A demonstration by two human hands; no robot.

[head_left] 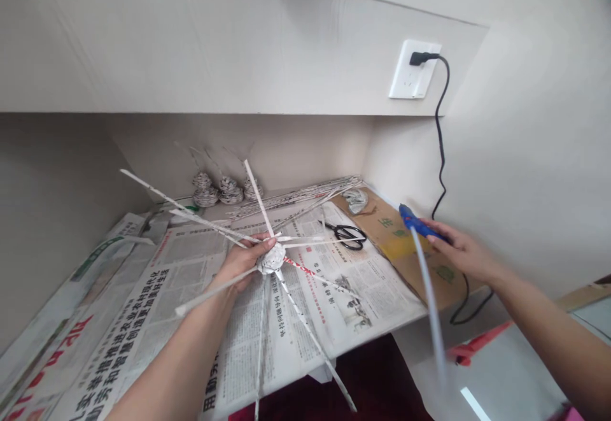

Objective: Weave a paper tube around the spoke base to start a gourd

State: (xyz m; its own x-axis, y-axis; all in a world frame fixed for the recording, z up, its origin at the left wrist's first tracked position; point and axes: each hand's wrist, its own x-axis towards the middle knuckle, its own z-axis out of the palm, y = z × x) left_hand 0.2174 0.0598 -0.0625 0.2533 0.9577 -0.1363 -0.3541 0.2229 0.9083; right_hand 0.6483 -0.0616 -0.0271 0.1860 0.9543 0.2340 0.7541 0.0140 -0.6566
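Note:
My left hand point(247, 256) is closed on a woven newspaper piece point(271, 259), a small round centre with several rolled paper strips sticking out like spokes. It is held above the newspaper-covered table point(191, 319). At the right, my right hand point(451, 246) is closed round a blue hot glue gun point(414, 218). A long whitish glue stick point(432, 300) hangs down from it, its lower end blurred. The glue gun is apart from the paper piece, over the cardboard side of the table.
Black-handled scissors point(351, 236) lie on the newspaper. Behind them are a bundle of paper rolls point(296, 197) and several small woven paper figures point(230, 190). Cardboard point(394, 233) covers the right edge. A black cord point(442, 147) runs from the wall socket point(414, 71).

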